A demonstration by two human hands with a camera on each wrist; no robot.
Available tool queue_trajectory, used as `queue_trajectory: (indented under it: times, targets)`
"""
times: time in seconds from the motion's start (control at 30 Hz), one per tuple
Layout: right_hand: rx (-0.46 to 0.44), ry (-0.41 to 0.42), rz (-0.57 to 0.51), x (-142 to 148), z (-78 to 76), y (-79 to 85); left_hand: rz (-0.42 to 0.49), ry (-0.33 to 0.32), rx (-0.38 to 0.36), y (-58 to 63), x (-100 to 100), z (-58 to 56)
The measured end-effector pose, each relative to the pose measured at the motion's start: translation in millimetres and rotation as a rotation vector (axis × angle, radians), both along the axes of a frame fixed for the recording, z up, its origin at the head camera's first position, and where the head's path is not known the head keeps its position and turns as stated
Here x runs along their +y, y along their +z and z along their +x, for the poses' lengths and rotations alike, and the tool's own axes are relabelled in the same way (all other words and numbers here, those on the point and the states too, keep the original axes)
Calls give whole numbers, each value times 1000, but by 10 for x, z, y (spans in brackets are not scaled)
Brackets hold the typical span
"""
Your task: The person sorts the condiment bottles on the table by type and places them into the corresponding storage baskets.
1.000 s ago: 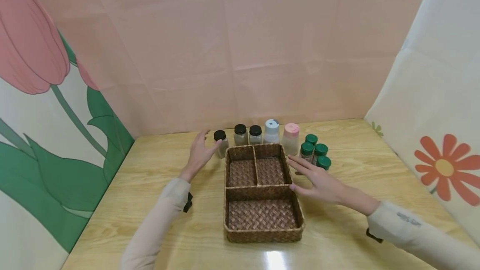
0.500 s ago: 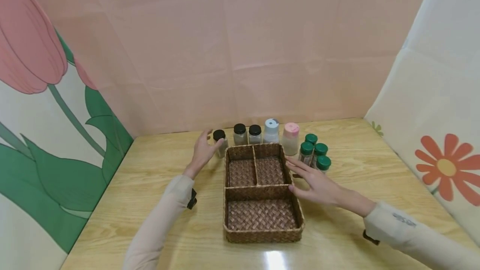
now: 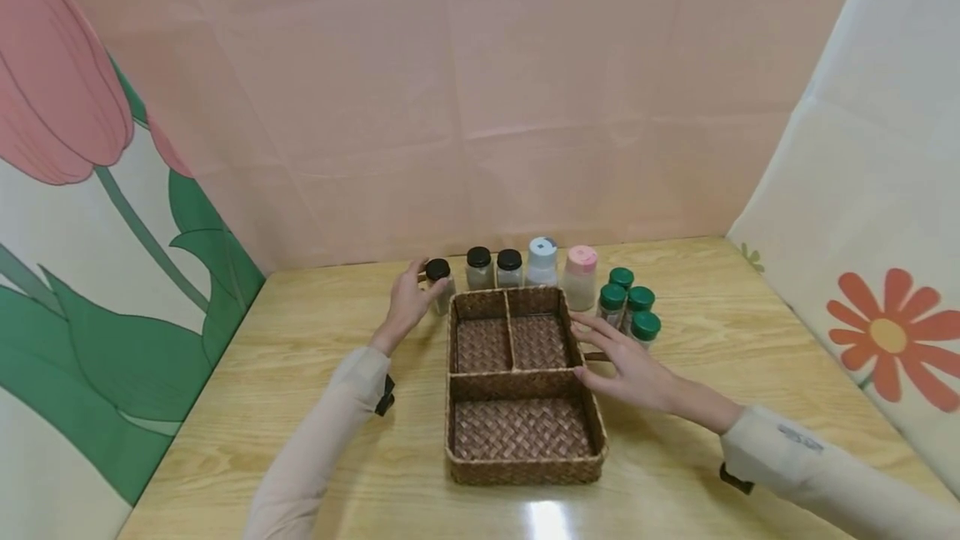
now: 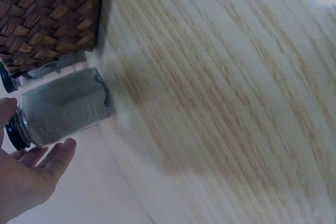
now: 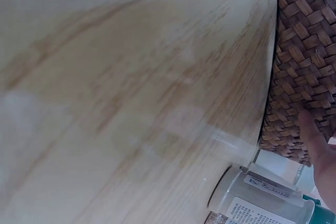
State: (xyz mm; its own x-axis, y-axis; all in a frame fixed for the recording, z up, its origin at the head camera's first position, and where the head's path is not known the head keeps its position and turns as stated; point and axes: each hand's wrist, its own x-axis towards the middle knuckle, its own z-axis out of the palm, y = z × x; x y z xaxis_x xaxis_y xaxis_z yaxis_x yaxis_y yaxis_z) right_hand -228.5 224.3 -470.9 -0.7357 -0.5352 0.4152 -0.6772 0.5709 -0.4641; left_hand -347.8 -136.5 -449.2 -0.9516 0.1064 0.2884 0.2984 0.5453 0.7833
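Note:
At the back of the table, my left hand (image 3: 407,307) is around a glass jar (image 4: 65,107) with a black lid (image 3: 437,268). Its thumb lies on one side near the lid and its curled fingers on the other; the jar stands upright on the table. A brown woven basket (image 3: 525,471) with three compartments sits in the middle. My right hand (image 3: 630,365) rests against the basket's right side, fingers nearly straight, one fingertip touching the weave in the right wrist view.
Behind the basket stand two more black-lidded jars (image 3: 479,268), a blue-capped bottle (image 3: 542,262) and a pink-capped bottle (image 3: 581,277). Several green-capped jars (image 3: 612,300) cluster right of them, close to my right fingers. A pink cloth backdrop (image 3: 465,107) hangs behind the table.
My left hand has moved slightly right and its thumb and fingers have closed in around the black-lidded jar. My right hand stays against the basket, which has hardly moved.

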Motion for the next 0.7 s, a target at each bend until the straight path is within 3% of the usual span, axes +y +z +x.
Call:
queue_trajectory:
  times: [0.23, 0.37, 0.53, 0.7]
  targets:
    - [6, 26, -33, 4, -13, -32, 25, -21, 49, -3, 23, -11]
    - [-23, 61, -73, 3, -19, -41, -5, -19, 83, 2, 31, -25]
    - [-32, 78, -90, 3, -33, -45, -36, 6, 99, 4, 38, -37]
    - [-42, 65, -81, 9, -34, -56, -43, 70, 93, 11, 43, -29]
